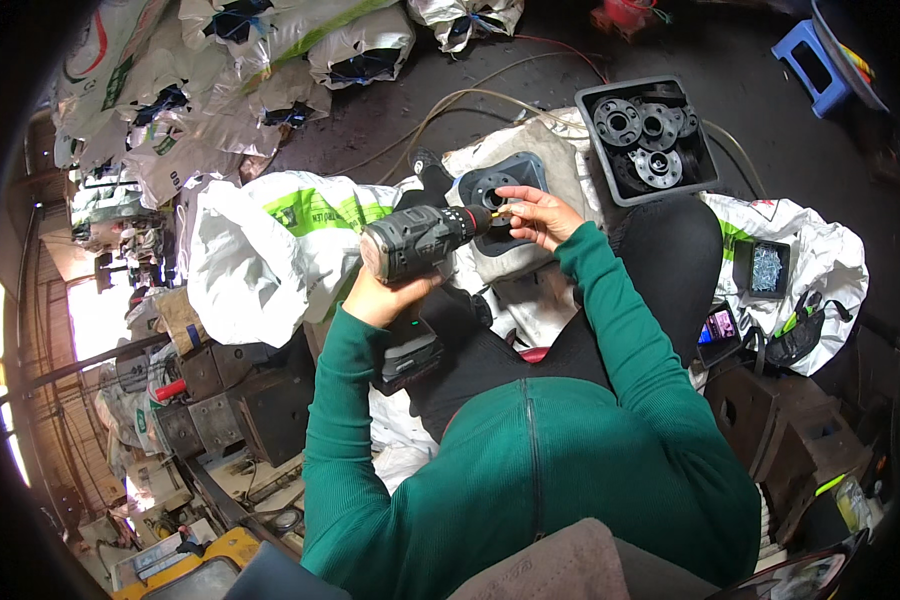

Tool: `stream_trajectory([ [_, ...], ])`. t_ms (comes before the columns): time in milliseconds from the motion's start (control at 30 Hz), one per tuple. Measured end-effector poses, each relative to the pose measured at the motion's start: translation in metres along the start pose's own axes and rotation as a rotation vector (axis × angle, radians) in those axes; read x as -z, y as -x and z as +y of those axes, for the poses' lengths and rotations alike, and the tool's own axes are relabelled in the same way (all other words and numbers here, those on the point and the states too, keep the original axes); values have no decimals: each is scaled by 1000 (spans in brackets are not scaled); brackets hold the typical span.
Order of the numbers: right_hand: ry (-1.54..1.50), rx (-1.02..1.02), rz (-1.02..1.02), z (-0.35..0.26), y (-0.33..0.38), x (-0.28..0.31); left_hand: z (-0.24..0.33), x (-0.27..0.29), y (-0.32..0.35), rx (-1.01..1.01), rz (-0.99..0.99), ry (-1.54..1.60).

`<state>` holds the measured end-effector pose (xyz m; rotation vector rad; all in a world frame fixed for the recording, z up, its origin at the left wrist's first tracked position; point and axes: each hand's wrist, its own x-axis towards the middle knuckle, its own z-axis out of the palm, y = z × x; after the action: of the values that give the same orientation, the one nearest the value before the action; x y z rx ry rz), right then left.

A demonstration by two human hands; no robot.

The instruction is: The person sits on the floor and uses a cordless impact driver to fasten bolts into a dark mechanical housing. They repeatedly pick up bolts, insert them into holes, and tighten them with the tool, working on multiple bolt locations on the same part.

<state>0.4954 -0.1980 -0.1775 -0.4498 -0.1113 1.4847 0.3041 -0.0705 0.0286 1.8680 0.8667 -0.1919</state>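
My left hand [395, 297] is wrapped round the grip of a dark grey cordless drill [420, 240], which points to the right. At its chuck, a small yellowish bit [501, 212] sticks out. My right hand [540, 215] closes thumb and fingers about this bit; its far end is hidden by the fingers. Beneath the drill's tip lies a round dark metal flange [490, 188] in a blue-grey tray [530, 172], partly covered by the drill and my right hand. The tray rests on a pale cloth-covered support [560, 150] between my legs.
A dark bin [705, 165] at the far right holds several metal flanges. Right of my knee, a small box of screws [767, 268] and a phone [718, 328] lie by a white sack [820, 240]. Full sacks [360, 45] stand far left. A hose [440, 105] crosses the floor.
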Motion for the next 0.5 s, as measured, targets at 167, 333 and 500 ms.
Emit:
stream_trajectory([
  [167, 15, -34, -21, -2, -2, 6, -5, 1, -6, -187, -10, -114],
  [333, 18, -63, -24, -3, -5, 8, -8, 1, -17, -430, -25, -462],
  [500, 20, -96, 54, -2, -6, 6, -6, -2, -21, -311, -15, -388],
])
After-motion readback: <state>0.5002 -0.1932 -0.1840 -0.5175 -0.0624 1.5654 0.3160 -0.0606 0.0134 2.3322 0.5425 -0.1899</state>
